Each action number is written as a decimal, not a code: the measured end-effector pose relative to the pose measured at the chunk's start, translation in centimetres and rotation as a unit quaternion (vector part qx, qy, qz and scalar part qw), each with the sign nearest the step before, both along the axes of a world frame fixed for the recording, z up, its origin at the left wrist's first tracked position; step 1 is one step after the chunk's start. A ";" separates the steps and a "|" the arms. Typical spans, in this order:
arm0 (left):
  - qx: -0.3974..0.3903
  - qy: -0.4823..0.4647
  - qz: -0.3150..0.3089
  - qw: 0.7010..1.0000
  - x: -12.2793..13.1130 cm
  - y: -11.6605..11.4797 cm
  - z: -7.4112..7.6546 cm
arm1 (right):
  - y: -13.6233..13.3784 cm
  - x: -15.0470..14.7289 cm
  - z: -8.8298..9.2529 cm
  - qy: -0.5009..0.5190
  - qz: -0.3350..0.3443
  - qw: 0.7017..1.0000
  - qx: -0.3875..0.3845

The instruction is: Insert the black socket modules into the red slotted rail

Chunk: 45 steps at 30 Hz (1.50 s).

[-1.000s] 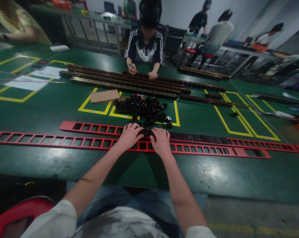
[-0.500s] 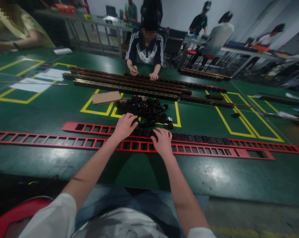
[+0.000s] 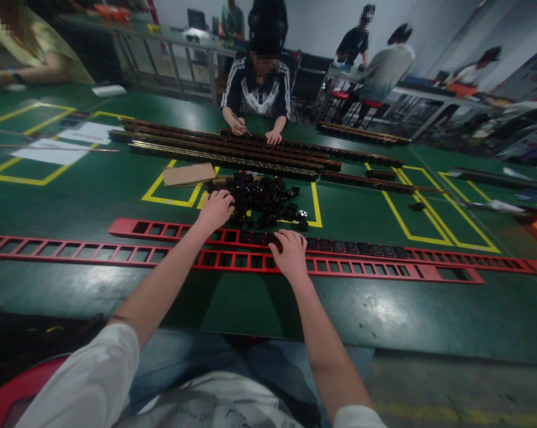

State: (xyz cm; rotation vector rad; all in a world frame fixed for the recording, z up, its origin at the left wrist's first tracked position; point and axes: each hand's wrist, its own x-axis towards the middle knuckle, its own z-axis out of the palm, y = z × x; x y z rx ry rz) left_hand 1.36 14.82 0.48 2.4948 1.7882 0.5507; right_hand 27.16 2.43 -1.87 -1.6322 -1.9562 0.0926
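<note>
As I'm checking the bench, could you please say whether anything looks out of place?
Yes, perhaps: one small black piece lies alone toward the right, apart from the heap of black parts, so it looks stray.

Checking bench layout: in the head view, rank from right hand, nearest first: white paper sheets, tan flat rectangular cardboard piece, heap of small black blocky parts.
From the right hand:
1. Heap of small black blocky parts: just beyond it, slightly left.
2. Tan flat rectangular cardboard piece: farther left, beside the heap.
3. White paper sheets: far left.
</note>
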 end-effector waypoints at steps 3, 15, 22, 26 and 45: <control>-0.009 -0.021 -0.007 1.000 0.0 -0.7 -0.2 | 0.0 0.0 -0.1 0.004 0.004 1.000 0.002; -0.040 -0.117 -0.018 0.992 -2.4 -1.5 -2.4 | 0.1 0.1 -0.1 0.001 0.006 1.000 0.004; -0.015 -0.214 -0.019 0.977 -2.1 -4.9 -0.8 | 0.0 0.1 -0.2 0.009 0.006 1.000 0.006; -0.033 -0.247 -0.085 0.965 -2.0 -7.9 -0.8 | 0.1 0.1 -0.2 0.008 0.005 1.000 -0.001; -0.058 -0.211 -0.129 0.967 -2.0 -8.8 -1.9 | -0.1 0.1 0.2 0.012 0.007 1.000 -0.014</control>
